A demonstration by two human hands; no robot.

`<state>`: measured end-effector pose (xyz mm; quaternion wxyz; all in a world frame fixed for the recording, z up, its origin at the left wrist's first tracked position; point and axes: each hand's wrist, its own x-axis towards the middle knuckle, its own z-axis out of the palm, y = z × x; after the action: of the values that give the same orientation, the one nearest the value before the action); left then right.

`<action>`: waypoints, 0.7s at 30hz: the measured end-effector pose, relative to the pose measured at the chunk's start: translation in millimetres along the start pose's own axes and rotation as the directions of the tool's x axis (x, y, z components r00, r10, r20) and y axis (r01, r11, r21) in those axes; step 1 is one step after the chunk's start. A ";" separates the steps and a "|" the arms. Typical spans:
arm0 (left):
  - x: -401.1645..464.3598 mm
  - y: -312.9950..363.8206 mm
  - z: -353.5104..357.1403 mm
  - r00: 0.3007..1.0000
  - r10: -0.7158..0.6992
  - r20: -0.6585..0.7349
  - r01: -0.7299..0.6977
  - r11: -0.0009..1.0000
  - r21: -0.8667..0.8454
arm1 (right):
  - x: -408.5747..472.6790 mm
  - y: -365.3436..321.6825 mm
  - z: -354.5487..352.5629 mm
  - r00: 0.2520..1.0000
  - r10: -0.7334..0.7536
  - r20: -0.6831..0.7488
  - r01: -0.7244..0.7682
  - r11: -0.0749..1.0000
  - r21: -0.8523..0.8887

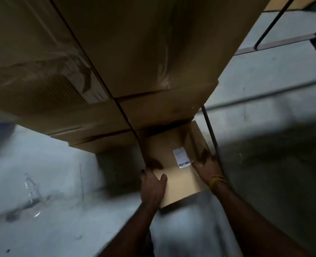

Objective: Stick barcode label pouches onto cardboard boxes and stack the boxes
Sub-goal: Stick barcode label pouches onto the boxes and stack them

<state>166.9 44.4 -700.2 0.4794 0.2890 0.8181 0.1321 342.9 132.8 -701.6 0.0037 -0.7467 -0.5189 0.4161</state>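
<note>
A cardboard box [179, 180] sits low on the floor at the foot of a tall stack of cardboard boxes [135, 52]. A white barcode label [181, 157] is stuck on its top face near the right side. My left hand [153, 180] grips the box's left edge, thumb on top. My right hand [207, 167] holds the right edge, fingers over the side; a yellow band circles that wrist. The frame is blurred by motion.
The stack fills the upper left and centre, some boxes under shiny tape or plastic. A dark metal rack post [211, 130] stands just right of the box. Grey concrete floor [42, 182] spreads to the left, with a clear plastic scrap [31, 193] on it.
</note>
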 end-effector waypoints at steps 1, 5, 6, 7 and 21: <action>7.1 -4.8 2.4 1.000 0.013 -0.003 -0.013 1.000 -0.018 | 5.6 1.9 -0.6 1.000 0.004 0.019 -0.004 1.000 0.017; 16.3 -13.1 1.1 0.999 0.003 -0.048 -0.008 0.994 -0.109 | 4.1 3.3 2.7 1.000 -0.004 -0.002 0.004 0.999 -0.039; 9.3 -12.2 -4.0 0.998 -0.017 -0.068 0.008 0.992 -0.123 | -4.6 1.6 6.0 1.000 -0.025 -0.008 0.024 0.996 -0.089; -1.3 -11.0 -10.6 0.995 -0.029 -0.098 0.016 0.991 -0.131 | -17.3 -1.7 8.6 0.999 -0.039 -0.001 0.038 0.989 -0.146; -316.9 41.4 -178.2 0.822 0.026 -0.569 -0.156 0.971 -0.181 | -353.9 -128.1 -114.8 0.967 -0.152 -0.205 0.135 0.987 -0.092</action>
<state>146.1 -101.7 -365.3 0.2392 0.2212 0.8883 0.3237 275.1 -34.5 -352.0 0.0600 -0.7469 -0.5839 0.3125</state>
